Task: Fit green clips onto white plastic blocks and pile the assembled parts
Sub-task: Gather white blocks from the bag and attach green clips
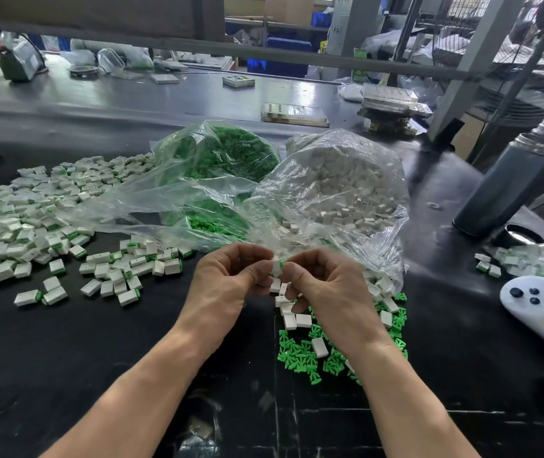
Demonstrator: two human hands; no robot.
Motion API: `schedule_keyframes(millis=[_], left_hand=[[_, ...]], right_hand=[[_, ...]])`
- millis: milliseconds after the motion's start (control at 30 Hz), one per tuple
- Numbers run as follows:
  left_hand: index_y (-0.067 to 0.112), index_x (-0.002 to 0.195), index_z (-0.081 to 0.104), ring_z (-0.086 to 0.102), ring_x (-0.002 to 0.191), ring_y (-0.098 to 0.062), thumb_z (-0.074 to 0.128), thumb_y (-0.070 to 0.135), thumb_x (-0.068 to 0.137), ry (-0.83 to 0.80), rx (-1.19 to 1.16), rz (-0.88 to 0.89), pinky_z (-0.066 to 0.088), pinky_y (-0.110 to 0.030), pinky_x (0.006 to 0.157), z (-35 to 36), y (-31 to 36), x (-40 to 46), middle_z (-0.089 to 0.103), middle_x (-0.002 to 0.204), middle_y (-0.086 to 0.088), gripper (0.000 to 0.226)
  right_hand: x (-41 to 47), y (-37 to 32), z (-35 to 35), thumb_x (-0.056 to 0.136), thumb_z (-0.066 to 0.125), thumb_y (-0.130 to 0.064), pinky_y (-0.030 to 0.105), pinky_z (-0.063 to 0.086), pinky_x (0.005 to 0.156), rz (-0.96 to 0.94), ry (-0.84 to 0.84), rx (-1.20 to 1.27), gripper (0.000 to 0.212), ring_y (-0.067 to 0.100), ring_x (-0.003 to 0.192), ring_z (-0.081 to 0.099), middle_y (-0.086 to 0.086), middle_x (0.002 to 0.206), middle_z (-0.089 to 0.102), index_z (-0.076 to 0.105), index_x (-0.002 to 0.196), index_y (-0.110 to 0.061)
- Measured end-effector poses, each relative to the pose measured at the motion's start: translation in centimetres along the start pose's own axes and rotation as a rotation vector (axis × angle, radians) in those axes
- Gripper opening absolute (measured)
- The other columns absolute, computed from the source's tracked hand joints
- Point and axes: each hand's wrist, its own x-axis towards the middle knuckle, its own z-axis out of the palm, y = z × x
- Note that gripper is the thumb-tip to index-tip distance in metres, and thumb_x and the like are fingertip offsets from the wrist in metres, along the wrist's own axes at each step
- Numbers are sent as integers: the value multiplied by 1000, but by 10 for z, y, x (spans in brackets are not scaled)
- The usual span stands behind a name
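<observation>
My left hand [227, 279] and my right hand [323, 285] meet in the middle of the black table, fingers curled. Between their fingertips sits a small white block [276, 266] with a green clip [282, 263] showing at its right edge. The left hand pinches the block and the right hand pinches the clip side. Below the right hand lie loose green clips [300, 353] and several loose white blocks [292, 317]. A wide pile of assembled parts [32, 219] spreads over the left of the table.
Two open clear bags stand behind my hands: one of green clips [221, 153], one of white blocks [340, 186]. A dark steel flask [508, 180], a white handheld device [535, 302] and a small heap of parts [508, 259] sit at the right. Trays and clutter line the far edge.
</observation>
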Motion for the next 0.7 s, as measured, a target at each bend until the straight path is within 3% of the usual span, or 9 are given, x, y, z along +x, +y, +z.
schedule_keyframes(millis=[333,467,700], left_hand=[[24,87,83,75,77,-16,81,13,77,-14,55,34,57,-18,67,2,0,0,80,89,-7,16],[26,96,80,77,91,-19,78,-4,86,-56,206,90,60,-24,81,0,-5,1,80,95,-4,32],[40,102,75,74,88,-10,78,4,89,-31,374,223,55,-16,80,-2,-8,0,78,92,8,38]], right_hand=[[3,4,-2,96,74,-16,29,57,57,25,-23,-58,7,17,60,66,8,78,75,73,93,-10],[4,6,-3,97,73,-16,30,56,57,36,-18,-53,8,19,59,65,10,77,75,73,91,-11],[5,8,-2,99,71,-17,29,58,57,117,-51,128,13,20,64,66,9,83,77,75,99,-5]])
